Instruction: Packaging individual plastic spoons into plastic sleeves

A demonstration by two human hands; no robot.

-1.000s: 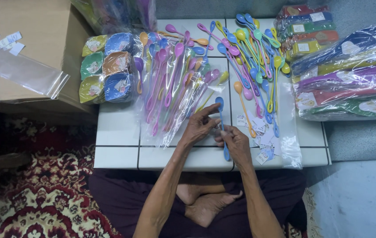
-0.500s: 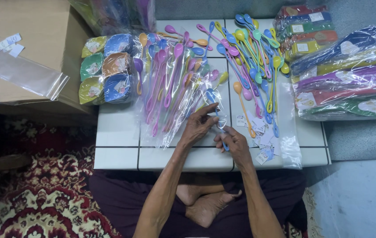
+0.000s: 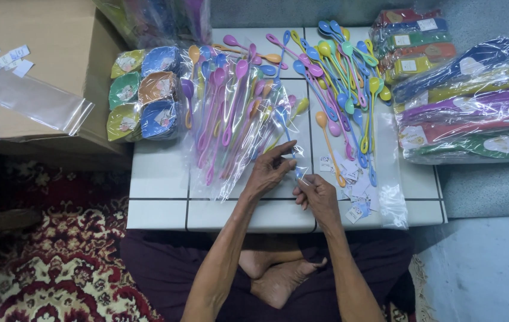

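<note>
Seated cross-legged at low white tiled table (image 3: 159, 179). Long-handled blue plastic spoon (image 3: 285, 128) inside narrow clear plastic sleeve (image 3: 298, 170), lying slantwise near table's middle, bowl end pointing away among bagged spoons, handle end toward the body.

Left hand (image 3: 267, 172) closed in a pinch, thumb and fingertips on sleeve's near edge beside the handle. Right hand (image 3: 319, 194) just beside, fingers curled shut on sleeve's lower end; exact contact hidden by film glare.

Handling, judged: spoon very light, thin, stiff along the handle with some flex; smooth and slippery inside film. Sleeve soft, crinkly, apt to cling and slide on tile. Best hold likely at sleeve mouth with one hand, mid-handle through the film with the other; bowl end poor, too wide and slick.

Around: heap of bagged pastel spoons (image 3: 230, 113) touching the sleeve on the left. Loose multicoloured spoons (image 3: 341, 77) fanned on the right, orange one near right hand. Small paper labels (image 3: 353, 182) scattered just beside right wrist. Round coloured scoops in wrap (image 3: 144, 92) far left. Wrapped flat rice paddles (image 3: 466, 98) stacked far right, well apart. Brown cardboard box (image 3: 39, 65) off table's left with empty clear bags (image 3: 28, 98) draped over.

In the way: bagged heap crowding bowl end; labels easily swept off.
</note>
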